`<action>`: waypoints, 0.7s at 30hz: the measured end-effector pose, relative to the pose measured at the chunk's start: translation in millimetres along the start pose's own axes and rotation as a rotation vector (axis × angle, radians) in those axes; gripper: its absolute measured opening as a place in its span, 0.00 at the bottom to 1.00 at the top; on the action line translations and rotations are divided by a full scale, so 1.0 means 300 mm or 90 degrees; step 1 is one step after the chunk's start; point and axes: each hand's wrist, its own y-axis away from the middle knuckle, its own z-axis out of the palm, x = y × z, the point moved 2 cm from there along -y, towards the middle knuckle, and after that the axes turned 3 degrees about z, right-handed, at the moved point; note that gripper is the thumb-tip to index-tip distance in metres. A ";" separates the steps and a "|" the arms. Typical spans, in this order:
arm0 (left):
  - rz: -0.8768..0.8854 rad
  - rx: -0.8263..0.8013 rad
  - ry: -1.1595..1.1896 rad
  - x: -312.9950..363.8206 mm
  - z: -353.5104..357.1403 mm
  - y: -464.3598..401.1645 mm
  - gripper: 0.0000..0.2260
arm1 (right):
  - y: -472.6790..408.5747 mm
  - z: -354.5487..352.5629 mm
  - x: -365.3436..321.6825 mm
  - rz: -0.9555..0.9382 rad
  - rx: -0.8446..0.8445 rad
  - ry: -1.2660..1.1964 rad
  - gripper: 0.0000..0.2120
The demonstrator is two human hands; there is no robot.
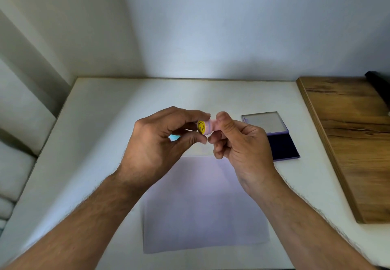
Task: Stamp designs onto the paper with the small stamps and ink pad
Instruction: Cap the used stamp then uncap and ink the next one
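Both hands, left (pixel 160 136) and right (pixel 236 141), pinch a pink stamp (pixel 207 126) above the paper (pixel 202 217), seemingly uncapping it; next comes inking at the pad (pixel 282 145).

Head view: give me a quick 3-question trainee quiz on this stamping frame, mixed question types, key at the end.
1. True or false: the ink pad has its lid open.
2. Multiple choice: where is the pink stamp with the yellow smiley end?
A. lying on the paper
B. held between both hands, above the table
C. pressed into the ink pad
3. Fill in: the ink pad lies to the ___ of the paper, between it and the wooden board.

Key:
1. True: the lid stands back and the dark pad is exposed.
2. B: the left hand and right hand both pinch it.
3. Right.
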 end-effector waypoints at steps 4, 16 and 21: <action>-0.027 0.009 0.014 -0.001 0.001 0.000 0.13 | -0.002 0.001 0.004 0.004 0.002 0.000 0.15; -0.068 0.014 0.004 -0.007 -0.006 0.001 0.12 | -0.002 0.001 0.011 0.009 -0.004 -0.010 0.16; -0.110 0.016 0.014 -0.007 -0.012 0.001 0.12 | -0.001 0.000 0.007 0.008 -0.016 -0.007 0.11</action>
